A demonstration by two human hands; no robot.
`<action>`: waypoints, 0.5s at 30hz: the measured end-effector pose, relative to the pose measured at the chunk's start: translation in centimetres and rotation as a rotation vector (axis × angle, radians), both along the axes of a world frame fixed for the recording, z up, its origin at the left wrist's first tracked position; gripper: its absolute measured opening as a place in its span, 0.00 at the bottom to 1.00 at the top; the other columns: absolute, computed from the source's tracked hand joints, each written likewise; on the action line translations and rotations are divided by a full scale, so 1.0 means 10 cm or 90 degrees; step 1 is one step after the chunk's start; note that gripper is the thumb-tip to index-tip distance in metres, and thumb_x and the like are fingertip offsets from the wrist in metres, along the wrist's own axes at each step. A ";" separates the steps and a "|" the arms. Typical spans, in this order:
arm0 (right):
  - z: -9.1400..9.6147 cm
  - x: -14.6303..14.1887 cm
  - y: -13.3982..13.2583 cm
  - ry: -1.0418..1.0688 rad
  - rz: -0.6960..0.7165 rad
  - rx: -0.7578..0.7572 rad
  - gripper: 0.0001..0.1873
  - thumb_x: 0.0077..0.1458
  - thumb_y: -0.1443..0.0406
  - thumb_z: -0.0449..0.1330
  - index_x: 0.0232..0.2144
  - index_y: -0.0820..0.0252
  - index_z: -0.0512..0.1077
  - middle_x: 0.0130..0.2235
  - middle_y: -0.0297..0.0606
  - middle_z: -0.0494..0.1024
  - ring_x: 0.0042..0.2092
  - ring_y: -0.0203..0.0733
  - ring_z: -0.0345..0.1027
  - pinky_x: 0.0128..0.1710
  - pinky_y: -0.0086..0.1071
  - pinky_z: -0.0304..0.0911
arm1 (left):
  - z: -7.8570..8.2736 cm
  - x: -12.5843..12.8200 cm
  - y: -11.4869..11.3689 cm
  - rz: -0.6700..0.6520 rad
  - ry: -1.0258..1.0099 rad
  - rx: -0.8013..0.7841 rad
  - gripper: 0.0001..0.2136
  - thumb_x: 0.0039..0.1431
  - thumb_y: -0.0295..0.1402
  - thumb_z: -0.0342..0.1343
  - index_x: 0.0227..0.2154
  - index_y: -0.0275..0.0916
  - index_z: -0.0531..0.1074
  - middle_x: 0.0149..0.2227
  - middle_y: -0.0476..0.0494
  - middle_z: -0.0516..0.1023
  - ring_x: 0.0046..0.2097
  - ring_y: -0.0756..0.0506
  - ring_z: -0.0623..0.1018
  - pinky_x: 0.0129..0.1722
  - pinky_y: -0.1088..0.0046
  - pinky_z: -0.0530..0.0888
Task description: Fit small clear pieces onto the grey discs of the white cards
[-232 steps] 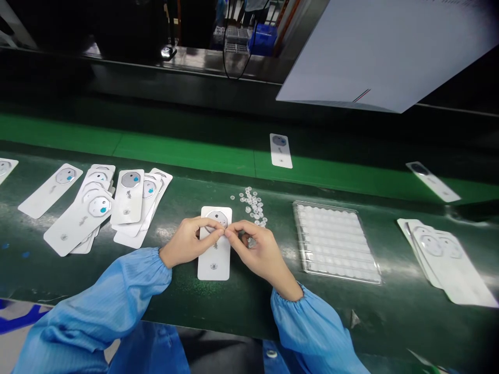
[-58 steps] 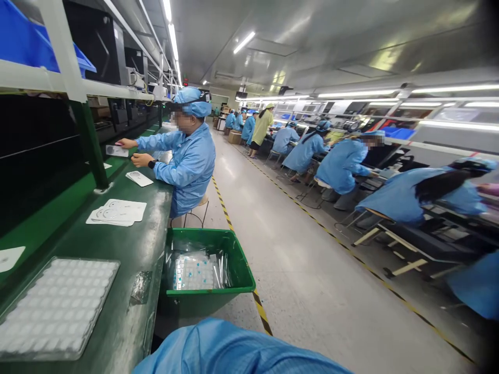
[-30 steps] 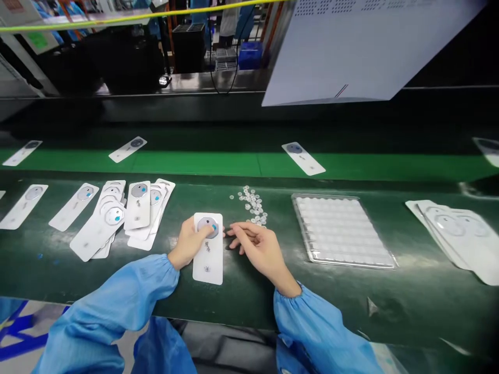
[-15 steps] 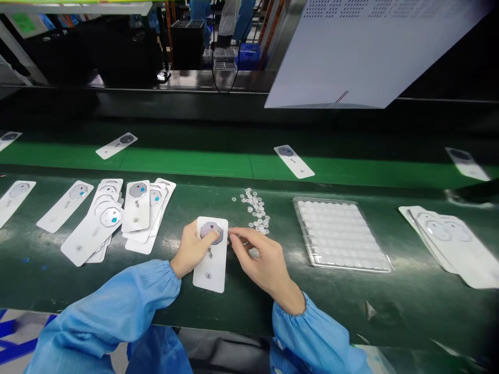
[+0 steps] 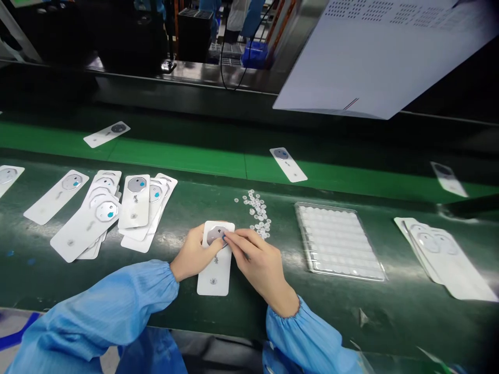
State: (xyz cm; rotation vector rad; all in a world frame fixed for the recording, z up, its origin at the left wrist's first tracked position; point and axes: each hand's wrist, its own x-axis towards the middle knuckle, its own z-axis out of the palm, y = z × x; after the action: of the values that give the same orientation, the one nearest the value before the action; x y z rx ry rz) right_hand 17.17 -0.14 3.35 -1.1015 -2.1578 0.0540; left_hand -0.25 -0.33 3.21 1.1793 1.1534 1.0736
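A white card [image 5: 215, 270] with a grey octagonal patch lies on the dark green bench in front of me. My left hand [image 5: 194, 254] holds its left edge, the thumb lying on the patch. My right hand [image 5: 255, 259] has its fingertips pinched together at the patch; what they pinch is too small to make out. Several small clear discs [image 5: 257, 214] lie loose just beyond the card.
Fanned stacks of similar cards [image 5: 117, 210] lie to the left, another pile [image 5: 436, 249] at the right. A clear blister tray [image 5: 337, 241] sits right of my hands. Single cards [image 5: 287, 164] ride the green belt [image 5: 187, 156] behind. A big white sheet [image 5: 374, 57] hangs above.
My right hand has moved left from beside the loose discs onto the card's grey patch and pinched there. The left hand still holds the card. The cards on the belt have shifted left.
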 end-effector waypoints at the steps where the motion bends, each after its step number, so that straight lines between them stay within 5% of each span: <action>1: 0.00 0.00 0.01 -0.013 -0.004 0.008 0.09 0.70 0.68 0.58 0.44 0.58 0.79 0.39 0.37 0.82 0.33 0.35 0.76 0.29 0.29 0.65 | 0.00 0.00 0.00 -0.005 0.003 0.002 0.14 0.58 0.30 0.58 0.46 0.33 0.79 0.38 0.44 0.82 0.37 0.46 0.79 0.35 0.75 0.74; 8: 0.02 -0.04 0.03 -0.053 -0.020 -0.014 0.10 0.72 0.66 0.53 0.41 0.59 0.75 0.40 0.38 0.81 0.33 0.36 0.75 0.26 0.30 0.61 | -0.05 -0.02 0.01 -0.014 0.037 0.022 0.12 0.57 0.31 0.58 0.42 0.32 0.79 0.35 0.44 0.80 0.37 0.46 0.78 0.36 0.74 0.74; 15: 0.02 -0.02 0.04 0.025 0.022 -0.159 0.09 0.73 0.65 0.49 0.41 0.57 0.69 0.40 0.39 0.76 0.36 0.39 0.73 0.28 0.30 0.62 | -0.10 -0.03 0.03 -0.023 -0.060 -0.031 0.20 0.57 0.31 0.60 0.53 0.33 0.76 0.44 0.41 0.83 0.43 0.43 0.81 0.40 0.73 0.75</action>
State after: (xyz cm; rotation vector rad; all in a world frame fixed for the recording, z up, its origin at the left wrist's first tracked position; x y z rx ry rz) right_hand 16.92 0.26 3.59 -1.1908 -2.1766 0.3670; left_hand -0.59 -0.02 2.25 1.0972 1.0756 1.0567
